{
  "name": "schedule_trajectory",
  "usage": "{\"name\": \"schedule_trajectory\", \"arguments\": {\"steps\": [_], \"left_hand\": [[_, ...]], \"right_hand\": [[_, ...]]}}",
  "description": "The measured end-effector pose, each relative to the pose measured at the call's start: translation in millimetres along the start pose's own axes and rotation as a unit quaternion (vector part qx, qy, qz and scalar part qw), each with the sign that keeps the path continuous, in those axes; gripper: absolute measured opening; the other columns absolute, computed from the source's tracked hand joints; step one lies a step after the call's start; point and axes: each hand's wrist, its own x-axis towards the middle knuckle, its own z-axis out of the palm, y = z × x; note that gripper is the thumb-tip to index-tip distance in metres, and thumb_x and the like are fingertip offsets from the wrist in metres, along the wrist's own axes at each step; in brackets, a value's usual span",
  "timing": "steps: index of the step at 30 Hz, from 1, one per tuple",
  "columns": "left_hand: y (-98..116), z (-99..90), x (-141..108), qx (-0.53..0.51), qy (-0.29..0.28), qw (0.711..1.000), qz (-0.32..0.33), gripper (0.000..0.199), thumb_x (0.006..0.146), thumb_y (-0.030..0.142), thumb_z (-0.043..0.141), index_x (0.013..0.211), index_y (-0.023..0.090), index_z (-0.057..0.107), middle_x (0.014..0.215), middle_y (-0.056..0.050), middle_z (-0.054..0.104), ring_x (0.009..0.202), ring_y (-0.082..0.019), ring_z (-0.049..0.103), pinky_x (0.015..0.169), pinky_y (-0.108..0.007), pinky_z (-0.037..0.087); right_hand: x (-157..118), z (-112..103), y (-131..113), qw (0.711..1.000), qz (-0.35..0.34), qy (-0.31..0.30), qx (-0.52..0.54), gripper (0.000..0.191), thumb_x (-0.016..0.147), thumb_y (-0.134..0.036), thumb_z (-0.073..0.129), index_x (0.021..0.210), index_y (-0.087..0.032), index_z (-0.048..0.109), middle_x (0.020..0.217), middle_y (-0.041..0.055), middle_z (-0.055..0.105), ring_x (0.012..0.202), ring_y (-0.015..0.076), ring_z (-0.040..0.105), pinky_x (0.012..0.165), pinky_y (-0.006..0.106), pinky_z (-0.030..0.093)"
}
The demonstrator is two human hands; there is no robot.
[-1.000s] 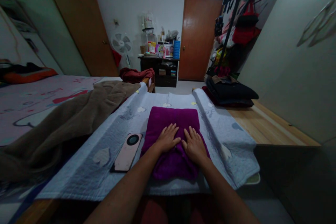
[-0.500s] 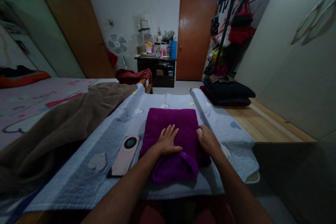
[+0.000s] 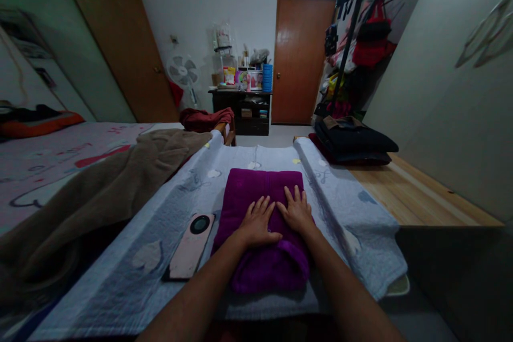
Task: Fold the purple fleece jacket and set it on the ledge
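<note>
Dark cabinet (image 3: 224, 113) holds small items (image 3: 246, 113). Left hand (image 3: 257, 224) and right hand (image 3: 296, 211), side by side, fingers spread, rest palm-down on folded purple garment (image 3: 256, 184).

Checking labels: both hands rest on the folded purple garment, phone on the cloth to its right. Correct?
Wrong side: the head view shows the phone on the cloth left of the folded purple garment. The left hand and right hand do rest on that garment.

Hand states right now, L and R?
Left hand: open, palm down on the purple garment, gripping nothing.
Right hand: open, fingers spread on the same garment, gripping nothing.
</note>
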Motion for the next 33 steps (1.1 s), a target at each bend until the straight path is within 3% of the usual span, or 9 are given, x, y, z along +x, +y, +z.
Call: {"name": "schedule_trajectory", "arguments": {"steps": [5,8,12,14,17,22,27,30,33], "left_hand": [[0.4,-0.1,-1.2,-0.001,0.005,1.000,0.001,0.103,0.070,0.067,0.056,0.152,0.019,0.017,0.161,-0.010,0.005,0.147,-0.027,-0.001,0.118,-0.049,0.002],[1.7,-1.9,-2.5,-0.005,0.002,1.000,0.001,0.104,0.070,0.067,0.056,0.152,0.018,0.017,0.161,-0.010,0.005,0.147,-0.028,-0.002,0.118,-0.048,0.002],[1.8,-2.5,-2.4,-0.012,0.003,1.000,-0.003,0.105,0.069,0.066,0.057,0.152,0.016,0.018,0.161,-0.010,0.006,0.147,-0.028,-0.002,0.118,-0.048,0.002],[1.7,-2.7,-2.2,-0.014,0.002,1.000,-0.003,0.105,0.069,0.066,0.057,0.152,0.015,0.018,0.161,-0.010,0.007,0.147,-0.028,-0.002,0.119,-0.048,0.002],[2.5,-4.4,-3.0,-0.020,0.002,1.000,-0.001,0.107,0.069,0.067,0.057,0.152,0.015,0.017,0.161,-0.011,0.006,0.147,-0.028,-0.002,0.119,-0.047,0.001],[4.4,-7.8,-5.7,-0.026,0.005,1.000,0.003,0.106,0.070,0.067,0.055,0.153,0.014,0.016,0.161,-0.010,0.006,0.147,-0.027,-0.002,0.119,-0.045,0.001],[2.1,-5.2,-5.5,-0.024,0.006,1.000,0.007,0.105,0.069,0.068,0.054,0.153,0.016,0.017,0.161,-0.009,0.007,0.147,-0.028,-0.001,0.119,-0.046,0.002],[0.8,-2.9,-4.2,-0.022,0.010,1.000,0.007,0.106,0.069,0.068,0.055,0.153,0.016,0.017,0.161,-0.009,0.007,0.148,-0.027,0.000,0.119,-0.046,0.002],[0.6,-2.7,-3.4,-0.021,0.009,1.000,0.005,0.104,0.070,0.070,0.054,0.152,0.017,0.018,0.161,-0.009,0.008,0.148,-0.027,0.000,0.119,-0.046,0.002]], "right_hand": [[-2.7,-6.2,9.8,0.999,0.026,-0.038,-0.004,0.076,0.090,-0.064,0.036,0.153,-0.027,0.015,0.159,0.0171,0.010,0.140,0.0389,0.024,0.103,0.052,0.030],[0.4,-20.3,12.8,0.998,0.022,-0.061,-0.020,0.073,0.090,-0.060,0.039,0.152,-0.023,0.022,0.155,0.0199,0.022,0.135,0.0381,0.035,0.103,0.052,0.031],[21.0,-42.8,-2.9,0.997,-0.018,0.022,-0.068,0.053,0.092,-0.036,0.042,0.141,-0.015,0.044,0.150,0.0190,0.035,0.140,0.0359,0.026,0.110,0.053,0.021],[36.9,-45.7,-18.4,0.995,-0.071,0.057,-0.050,0.051,0.091,-0.026,0.040,0.140,-0.012,0.043,0.153,0.0177,0.031,0.141,0.0308,0.025,0.111,0.046,0.022],[58.9,-34.7,-38.1,0.989,-0.131,0.063,-0.016,0.049,0.093,-0.020,0.035,0.141,-0.014,0.042,0.154,0.0130,0.031,0.140,0.0249,0.028,0.111,0.040,0.024],[79.7,-9.1,-38.5,0.991,-0.124,0.046,-0.019,0.046,0.098,-0.033,0.034,0.141,-0.022,0.042,0.151,0.0059,0.037,0.141,0.0236,0.026,0.113,0.043,0.019],[95.3,-11.1,-21.6,0.995,-0.084,0.041,-0.021,0.052,0.098,-0.051,0.030,0.136,-0.019,0.048,0.142,0.0111,0.048,0.134,0.0240,0.035,0.108,0.041,0.024],[102.5,-12.7,-13.9,0.997,-0.067,0.040,-0.017,0.055,0.098,-0.052,0.027,0.131,-0.016,0.051,0.133,0.0134,0.054,0.126,0.0222,0.042,0.105,0.037,0.027],[103.2,-9.1,-8.3,0.996,-0.065,0.057,-0.014,0.055,0.099,-0.050,0.027,0.135,-0.015,0.048,0.137,0.0143,0.051,0.128,0.0219,0.041,0.106,0.035,0.026]]}}
